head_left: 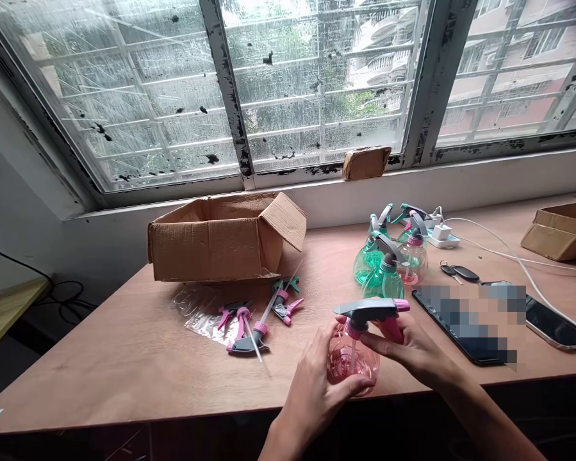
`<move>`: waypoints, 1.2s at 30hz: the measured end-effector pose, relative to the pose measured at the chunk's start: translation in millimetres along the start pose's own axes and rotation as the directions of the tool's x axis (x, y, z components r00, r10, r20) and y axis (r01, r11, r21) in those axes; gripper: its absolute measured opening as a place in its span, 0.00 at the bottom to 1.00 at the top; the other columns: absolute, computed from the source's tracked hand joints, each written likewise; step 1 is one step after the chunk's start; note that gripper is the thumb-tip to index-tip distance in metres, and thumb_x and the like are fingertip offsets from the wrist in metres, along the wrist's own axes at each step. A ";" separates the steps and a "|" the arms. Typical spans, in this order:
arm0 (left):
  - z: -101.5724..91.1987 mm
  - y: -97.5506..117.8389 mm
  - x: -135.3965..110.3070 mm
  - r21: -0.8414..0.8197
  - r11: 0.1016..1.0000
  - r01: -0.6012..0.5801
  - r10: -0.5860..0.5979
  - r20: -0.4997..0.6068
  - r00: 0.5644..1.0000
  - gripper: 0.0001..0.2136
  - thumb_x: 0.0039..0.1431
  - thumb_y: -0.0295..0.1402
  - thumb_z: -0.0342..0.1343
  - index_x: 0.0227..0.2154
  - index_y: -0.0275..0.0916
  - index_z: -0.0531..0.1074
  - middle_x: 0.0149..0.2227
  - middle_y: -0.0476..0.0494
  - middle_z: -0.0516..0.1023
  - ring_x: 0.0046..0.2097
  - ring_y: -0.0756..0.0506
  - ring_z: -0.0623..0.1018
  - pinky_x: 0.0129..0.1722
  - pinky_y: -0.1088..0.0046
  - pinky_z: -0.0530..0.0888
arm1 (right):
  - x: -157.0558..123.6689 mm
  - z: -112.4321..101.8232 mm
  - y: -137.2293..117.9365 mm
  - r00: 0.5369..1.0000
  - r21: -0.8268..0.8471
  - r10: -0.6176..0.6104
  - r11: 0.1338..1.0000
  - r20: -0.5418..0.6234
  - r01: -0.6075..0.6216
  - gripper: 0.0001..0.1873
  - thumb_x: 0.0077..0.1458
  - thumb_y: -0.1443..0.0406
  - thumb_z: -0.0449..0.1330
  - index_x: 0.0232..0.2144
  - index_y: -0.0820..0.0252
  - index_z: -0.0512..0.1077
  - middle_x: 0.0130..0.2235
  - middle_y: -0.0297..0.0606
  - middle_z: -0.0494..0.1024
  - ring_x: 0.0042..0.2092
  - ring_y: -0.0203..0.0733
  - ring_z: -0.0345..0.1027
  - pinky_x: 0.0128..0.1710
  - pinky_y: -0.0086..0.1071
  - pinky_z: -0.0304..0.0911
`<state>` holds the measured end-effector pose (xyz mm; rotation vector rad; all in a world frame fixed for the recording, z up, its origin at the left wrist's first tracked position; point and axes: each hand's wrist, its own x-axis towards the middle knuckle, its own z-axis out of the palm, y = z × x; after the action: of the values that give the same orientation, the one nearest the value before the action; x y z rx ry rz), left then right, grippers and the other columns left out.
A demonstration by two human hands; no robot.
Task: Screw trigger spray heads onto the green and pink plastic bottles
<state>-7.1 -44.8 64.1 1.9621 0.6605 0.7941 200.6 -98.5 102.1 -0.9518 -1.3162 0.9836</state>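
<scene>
The grip of the left hand (311, 384) is closed round the belly of the pink bottle (352, 365), held at the front edge of the desk (124, 371), right of its middle, while the right hand (412, 349) clasps the pink collar under the grey sprayer head (369, 309). In the head view, the work looks best served by holding the bottle upright and steady, with the collar square on the neck. More loose sprayer heads (254, 323) lie to the left, near the cardboard box (211, 246).
</scene>
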 end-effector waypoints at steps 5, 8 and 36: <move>-0.5 -2.2 0.4 -0.045 0.999 0.018 -0.018 -0.003 1.000 0.40 0.60 0.51 0.70 0.72 0.50 0.61 0.71 0.40 0.69 0.73 0.32 0.67 0.74 0.49 0.63 | 5.7 12.4 23.5 0.992 0.181 0.054 0.983 -0.113 -0.033 0.21 0.49 0.52 0.80 0.42 0.54 0.84 0.44 0.43 0.88 0.49 0.55 0.82 0.56 0.46 0.75; -0.7 -2.7 0.5 -0.075 0.997 0.019 -0.019 0.002 1.000 0.40 0.60 0.48 0.71 0.71 0.51 0.61 0.71 0.41 0.70 0.72 0.34 0.70 0.73 0.50 0.64 | 5.0 20.6 29.6 0.987 0.120 0.061 0.992 -0.148 -0.043 0.24 0.52 0.45 0.76 0.42 0.54 0.83 0.42 0.43 0.87 0.47 0.54 0.81 0.52 0.45 0.77; -2.6 1.0 1.4 -0.093 0.996 0.009 -0.007 0.019 1.000 0.38 0.61 0.44 0.71 0.71 0.53 0.61 0.70 0.42 0.72 0.69 0.34 0.73 0.71 0.49 0.68 | 6.5 22.8 39.0 0.996 0.121 -0.046 0.991 -0.076 0.055 0.27 0.55 0.47 0.74 0.51 0.52 0.78 0.48 0.42 0.81 0.50 0.52 0.77 0.53 0.40 0.74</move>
<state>-8.0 -43.0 66.4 1.8798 0.6091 0.7867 176.7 -80.1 67.8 -0.8484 -1.1994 0.9709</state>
